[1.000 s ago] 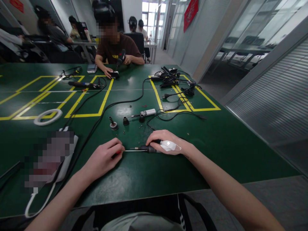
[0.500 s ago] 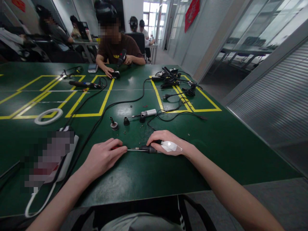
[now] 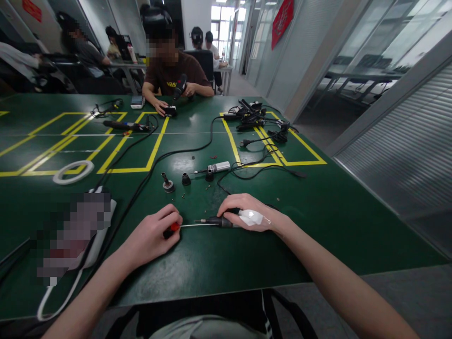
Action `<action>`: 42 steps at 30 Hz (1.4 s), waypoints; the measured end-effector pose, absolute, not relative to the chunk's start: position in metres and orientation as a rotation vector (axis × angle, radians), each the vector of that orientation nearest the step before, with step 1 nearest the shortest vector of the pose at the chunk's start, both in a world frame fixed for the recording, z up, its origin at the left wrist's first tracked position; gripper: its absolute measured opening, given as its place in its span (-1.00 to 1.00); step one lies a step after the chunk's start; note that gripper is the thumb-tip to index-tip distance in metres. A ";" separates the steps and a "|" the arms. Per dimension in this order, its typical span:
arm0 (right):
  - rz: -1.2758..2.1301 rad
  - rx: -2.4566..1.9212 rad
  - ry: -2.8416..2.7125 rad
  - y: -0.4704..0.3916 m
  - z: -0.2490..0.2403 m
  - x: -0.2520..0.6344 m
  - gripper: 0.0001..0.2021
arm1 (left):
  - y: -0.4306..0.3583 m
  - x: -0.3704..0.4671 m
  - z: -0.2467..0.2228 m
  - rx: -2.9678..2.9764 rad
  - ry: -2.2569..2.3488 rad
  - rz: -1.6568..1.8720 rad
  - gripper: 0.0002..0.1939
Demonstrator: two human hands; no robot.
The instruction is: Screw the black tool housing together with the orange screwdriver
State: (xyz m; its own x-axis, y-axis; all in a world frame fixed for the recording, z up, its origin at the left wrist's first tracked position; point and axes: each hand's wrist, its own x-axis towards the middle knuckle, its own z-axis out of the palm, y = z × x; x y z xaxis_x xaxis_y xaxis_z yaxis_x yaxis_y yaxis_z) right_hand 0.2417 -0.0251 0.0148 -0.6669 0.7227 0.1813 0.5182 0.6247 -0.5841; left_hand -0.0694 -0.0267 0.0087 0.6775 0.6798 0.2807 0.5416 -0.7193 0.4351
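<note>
My left hand (image 3: 150, 238) is closed around the red-and-black handle of a screwdriver (image 3: 174, 227). Its thin metal shaft points right and meets the side of a black pen-shaped tool (image 3: 221, 221), whose slim metal tip points left. My right hand (image 3: 247, 212), with a white dressing on its back, wraps the body of that tool from above and hides its rear. Beyond the hands lie a silver cylindrical tool body (image 3: 221, 166), a round metal part with an upright stem (image 3: 168, 185), a black cone-shaped cap (image 3: 186, 179), a second cap (image 3: 209, 175) and tiny screws (image 3: 183, 196).
A pixelated object (image 3: 76, 230) and a white tape ring (image 3: 73, 172) lie left. Black cables (image 3: 169, 151) cross the green table (image 3: 318, 226). A tangle of corded tools (image 3: 249, 115) sits far right. Across the table, a co-worker (image 3: 176, 70) holds a power tool.
My left fingers have drawn back from the shaft and the red handle shows more. The screwdriver's shaft now slants slightly below the black tool's tip. My right hand keeps its grip.
</note>
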 end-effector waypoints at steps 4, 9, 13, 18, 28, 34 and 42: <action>0.703 -0.979 -2.452 -0.025 0.014 0.242 -0.83 | -0.025 -0.076 0.014 2.458 0.919 0.675 -0.86; 0.710 -0.958 -2.437 -0.026 0.012 0.242 -0.82 | -0.024 -0.084 0.015 2.337 0.992 0.698 -0.81; 0.711 -0.946 -2.436 -0.027 0.012 0.243 -0.81 | -0.025 -0.079 0.016 2.315 0.988 0.740 -0.81; 0.704 -0.950 -2.444 -0.027 0.014 0.243 -0.81 | -0.026 -0.076 0.019 2.264 0.990 0.782 -0.88; 0.692 -0.962 -2.449 -0.027 0.013 0.242 -0.81 | -0.020 -0.085 0.018 1.895 1.069 0.522 -0.82; 0.701 -0.968 -2.445 -0.027 0.014 0.241 -0.81 | -0.018 -0.086 0.022 1.914 1.160 0.540 -0.73; 0.686 -0.949 -2.430 -0.028 0.014 0.241 -0.82 | -0.020 -0.083 0.023 2.001 1.112 0.619 -0.76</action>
State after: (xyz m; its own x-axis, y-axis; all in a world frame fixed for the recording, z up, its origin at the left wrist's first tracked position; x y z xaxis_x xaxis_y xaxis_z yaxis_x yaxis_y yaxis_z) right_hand 0.2411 -0.0281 0.0136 -0.6676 0.7123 0.2166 0.4940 0.6414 -0.5870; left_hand -0.0830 -0.0197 0.0233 0.5051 0.8615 0.0517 0.4981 -0.3399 0.7977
